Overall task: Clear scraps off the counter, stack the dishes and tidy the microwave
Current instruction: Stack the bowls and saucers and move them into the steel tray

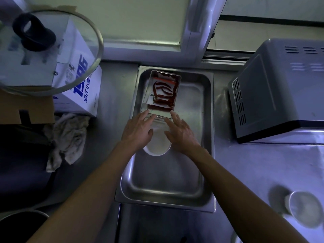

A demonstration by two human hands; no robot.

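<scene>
A large steel pan (205, 137) lies in the middle of the counter. Inside it, at the far end, a small steel tray (178, 79) holds dried red chillies (164, 95) on a white sheet. A white round dish (158, 146) lies in the pan just below the tray. My left hand (138, 130) and my right hand (180, 132) hover side by side over the dish, fingers spread and straight. Their fingertips reach the small tray's near edge. Neither hand holds anything. A grey microwave (273, 92) stands at the right.
A crumpled cloth (68, 137) lies left of the pan. Behind it stand a white box with blue print (80, 88), a cardboard box (26, 109) and a glass lid with a black knob (35, 32). A white bowl (303, 209) lies tipped at the lower right.
</scene>
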